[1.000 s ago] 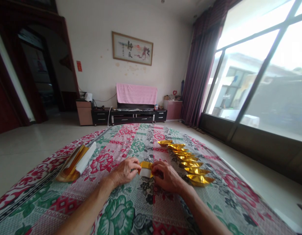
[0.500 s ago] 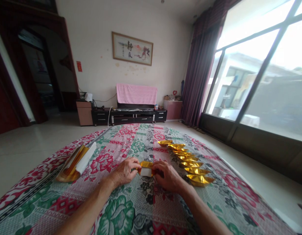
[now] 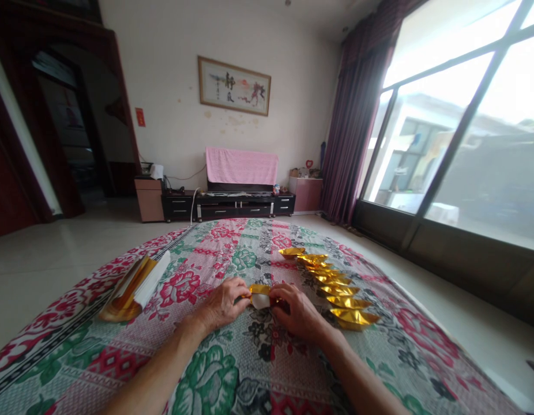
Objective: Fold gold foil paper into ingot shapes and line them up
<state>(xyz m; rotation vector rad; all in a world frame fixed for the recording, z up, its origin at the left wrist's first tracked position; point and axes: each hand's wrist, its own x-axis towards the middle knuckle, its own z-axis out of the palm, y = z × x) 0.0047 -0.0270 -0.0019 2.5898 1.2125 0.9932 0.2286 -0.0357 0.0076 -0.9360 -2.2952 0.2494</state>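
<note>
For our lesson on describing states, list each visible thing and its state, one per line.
Held paper, partly folded
Left hand, pinching its left end
Right hand, pinching its right end
Pointed gold shapes, folded, in a row
Loose sheets, curled
Patterned cloth, spread out
Pink cloth, draped
Curtain, gathered aside
Drawers, shut

We see glossy, foil-like paper on the gold folded shapes [image 3: 354, 317], their creased faces shining like polished metal. The small gold-and-white piece [image 3: 260, 291] shows us the same bright sheen beside a smooth, matt white face that looks like paper. The sheet stack [image 3: 135, 288] also looks like paper to us, glossy gold in places and dull white in others. We find the tablecloth [image 3: 209, 377] matt and textured like woven cloth, the pink cover [image 3: 241, 166] matt cloth, and the floor [image 3: 46, 253] smooth and softly glossy, like tile
</note>
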